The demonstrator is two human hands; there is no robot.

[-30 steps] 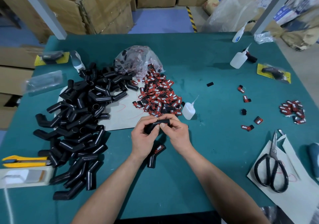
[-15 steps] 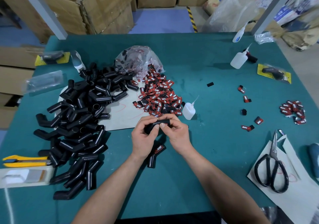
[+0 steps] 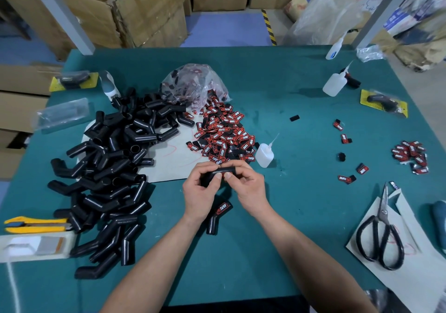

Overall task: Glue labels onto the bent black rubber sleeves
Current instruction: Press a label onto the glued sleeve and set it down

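Hardly any change: left hand (image 3: pixel 199 192) still grips the sleeve (image 3: pixel 217 170), right hand (image 3: pixel 249 189) still pinches the label (image 3: pixel 228 174) against it, bond likely setting.

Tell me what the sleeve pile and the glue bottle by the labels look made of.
Sleeves: black rubber or soft plastic by the look; smooth, with a dull sheen along the curves.
Bottle: whitish translucent plastic, matte; light shows through its body.

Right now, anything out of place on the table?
Nothing damaged. Stray labels and a lone black piece lie scattered right of the main label pile. The left hand and right hand grip one sleeve.
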